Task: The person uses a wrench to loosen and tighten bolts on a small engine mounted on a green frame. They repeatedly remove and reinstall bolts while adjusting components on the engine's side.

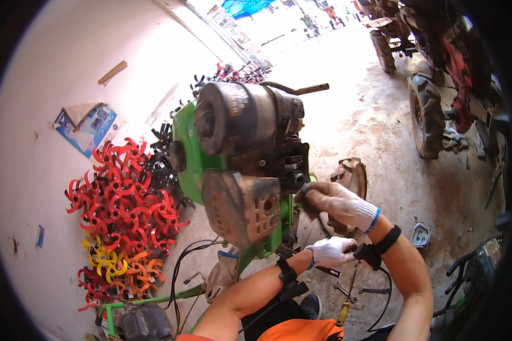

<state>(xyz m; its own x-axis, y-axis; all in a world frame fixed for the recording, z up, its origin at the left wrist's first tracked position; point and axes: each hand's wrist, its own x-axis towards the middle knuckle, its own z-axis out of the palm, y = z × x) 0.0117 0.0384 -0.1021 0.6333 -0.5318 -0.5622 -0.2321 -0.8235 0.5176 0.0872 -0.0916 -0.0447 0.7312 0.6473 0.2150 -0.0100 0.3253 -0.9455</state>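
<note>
A small engine (256,142) with a green tank (188,153) and a rusty muffler guard (239,207) stands in front of me on a green machine frame (264,244). My right hand (335,203), in a white work glove with brown-stained fingers, is closed at the engine's right side. What its fingers grip there is dark and I cannot make it out. Lower down, my left hand (333,252), also gloved, has its fingers curled in beside my right wrist. Whatever it holds is hidden. A lugged tyre (350,179) stands just beyond my right hand.
Red tiller blades (131,199), with yellow blades (105,260) and orange ones, are heaped along the left wall. On the floor lie a yellow-handled screwdriver (344,312), a wrench (374,290) and a metal tray (420,234). Larger machinery with a tyre (425,116) stands at right.
</note>
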